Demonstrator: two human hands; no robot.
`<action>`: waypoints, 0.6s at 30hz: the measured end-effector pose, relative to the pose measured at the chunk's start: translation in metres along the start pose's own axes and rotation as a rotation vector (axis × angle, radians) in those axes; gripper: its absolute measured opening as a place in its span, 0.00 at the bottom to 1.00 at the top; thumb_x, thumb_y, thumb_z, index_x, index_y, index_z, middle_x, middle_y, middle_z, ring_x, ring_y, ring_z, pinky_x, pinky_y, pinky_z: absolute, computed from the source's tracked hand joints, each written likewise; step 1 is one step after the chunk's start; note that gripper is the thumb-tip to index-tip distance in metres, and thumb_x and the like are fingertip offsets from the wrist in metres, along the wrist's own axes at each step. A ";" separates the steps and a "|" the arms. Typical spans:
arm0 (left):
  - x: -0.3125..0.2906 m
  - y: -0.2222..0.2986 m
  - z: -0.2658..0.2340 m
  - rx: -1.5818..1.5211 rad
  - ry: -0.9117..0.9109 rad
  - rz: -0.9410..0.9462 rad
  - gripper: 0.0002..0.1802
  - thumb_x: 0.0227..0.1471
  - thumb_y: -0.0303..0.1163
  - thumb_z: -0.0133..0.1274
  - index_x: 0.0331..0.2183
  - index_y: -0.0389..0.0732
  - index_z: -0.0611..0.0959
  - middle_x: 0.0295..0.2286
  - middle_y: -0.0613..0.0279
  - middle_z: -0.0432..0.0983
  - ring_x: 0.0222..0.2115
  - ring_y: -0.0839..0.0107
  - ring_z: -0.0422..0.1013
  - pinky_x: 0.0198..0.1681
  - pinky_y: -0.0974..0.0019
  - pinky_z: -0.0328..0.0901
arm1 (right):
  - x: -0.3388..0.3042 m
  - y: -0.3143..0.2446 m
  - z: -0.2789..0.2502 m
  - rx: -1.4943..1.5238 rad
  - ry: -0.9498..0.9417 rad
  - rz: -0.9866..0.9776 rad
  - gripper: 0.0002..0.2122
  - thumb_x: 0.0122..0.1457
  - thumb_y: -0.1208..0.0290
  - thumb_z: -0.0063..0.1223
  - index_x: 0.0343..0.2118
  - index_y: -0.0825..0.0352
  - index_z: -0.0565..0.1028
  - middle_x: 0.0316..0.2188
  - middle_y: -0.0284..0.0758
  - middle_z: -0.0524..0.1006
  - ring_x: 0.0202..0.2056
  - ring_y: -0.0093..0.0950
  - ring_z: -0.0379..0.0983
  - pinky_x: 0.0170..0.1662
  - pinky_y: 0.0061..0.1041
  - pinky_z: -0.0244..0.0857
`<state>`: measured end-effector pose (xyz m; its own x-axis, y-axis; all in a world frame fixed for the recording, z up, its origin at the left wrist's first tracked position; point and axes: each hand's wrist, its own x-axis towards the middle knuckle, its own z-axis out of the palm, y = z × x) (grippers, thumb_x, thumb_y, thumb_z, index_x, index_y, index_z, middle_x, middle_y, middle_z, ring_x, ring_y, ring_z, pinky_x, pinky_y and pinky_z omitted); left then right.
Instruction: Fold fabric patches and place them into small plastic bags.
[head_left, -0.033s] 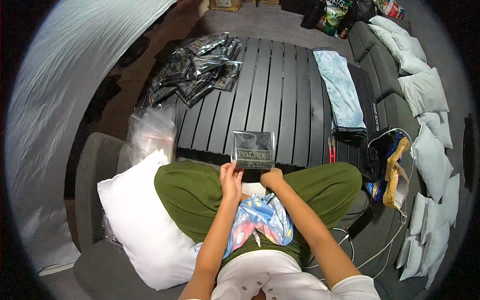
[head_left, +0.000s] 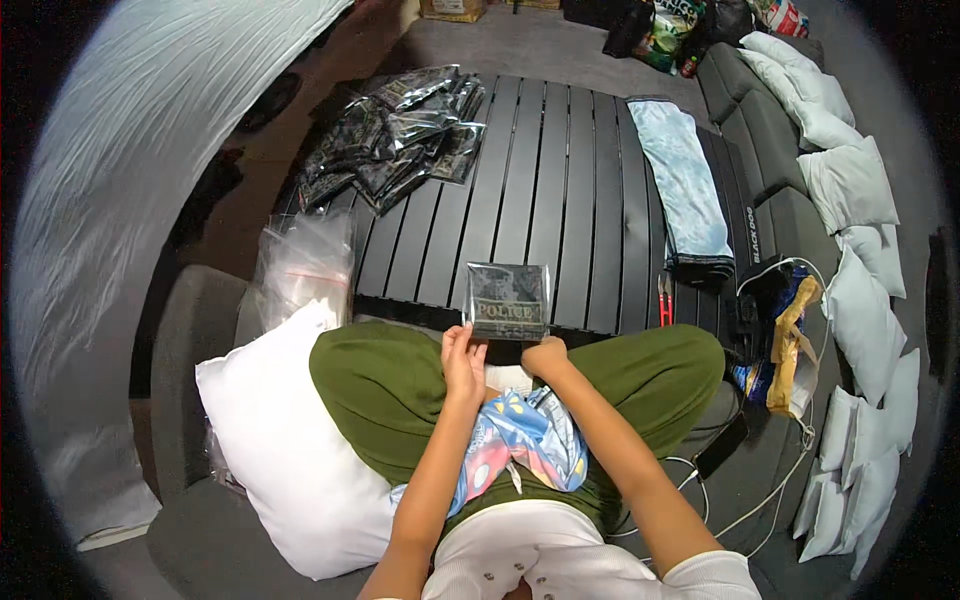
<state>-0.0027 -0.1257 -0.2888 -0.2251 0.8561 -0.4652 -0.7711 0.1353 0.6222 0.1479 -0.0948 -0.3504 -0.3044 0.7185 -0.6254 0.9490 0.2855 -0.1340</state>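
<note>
Dark slatted table (head_left: 560,200), near edge: one clear-bagged patch (head_left: 508,300) in both my hands

Patch upright above my knees, placed as it was a moment ago, nothing shifted; left hand (head_left: 463,362) pinched on its lower left corner, right hand (head_left: 546,355) closed under its bottom edge; heap of bagged patches (head_left: 395,140) far left, folded blue cloth (head_left: 685,185) right

We wear olive-green trousers (head_left: 400,390) and a white short-sleeved top (head_left: 560,565) with small round buttons down its front; a pastel cloth (head_left: 525,440) patterned in blue, pink and yellow drapes our lap. Forearms bare.
</note>
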 end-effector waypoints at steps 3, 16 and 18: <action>-0.005 0.003 0.008 -0.060 -0.016 -0.006 0.10 0.51 0.29 0.45 0.38 0.43 0.69 0.33 0.65 0.69 0.35 0.75 0.66 0.41 0.68 0.61 | -0.006 -0.001 0.014 0.111 0.275 0.077 0.08 0.42 0.67 0.48 0.23 0.62 0.78 0.33 0.41 0.74 0.37 0.35 0.71 0.36 0.32 0.65; -0.034 0.035 0.018 -0.100 -0.144 -0.057 0.20 0.54 0.29 0.39 0.50 0.40 0.63 0.43 0.60 0.66 0.41 0.72 0.66 0.44 0.67 0.63 | -0.019 -0.013 -0.005 0.675 0.585 -0.106 0.14 0.49 0.68 0.42 0.35 0.71 0.71 0.29 0.48 0.74 0.31 0.41 0.72 0.33 0.37 0.66; -0.036 0.035 0.015 -0.054 -0.126 -0.068 0.21 0.53 0.27 0.38 0.50 0.41 0.62 0.44 0.61 0.66 0.42 0.73 0.65 0.44 0.67 0.62 | -0.026 -0.012 -0.021 1.675 0.077 0.025 0.16 0.53 0.63 0.41 0.40 0.69 0.68 0.34 0.41 0.73 0.38 0.37 0.69 0.41 0.37 0.64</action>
<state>-0.0122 -0.1443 -0.2407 -0.0972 0.9021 -0.4205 -0.8136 0.1713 0.5556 0.1430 -0.1032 -0.3162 -0.2437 0.7540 -0.6100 -0.0273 -0.6341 -0.7728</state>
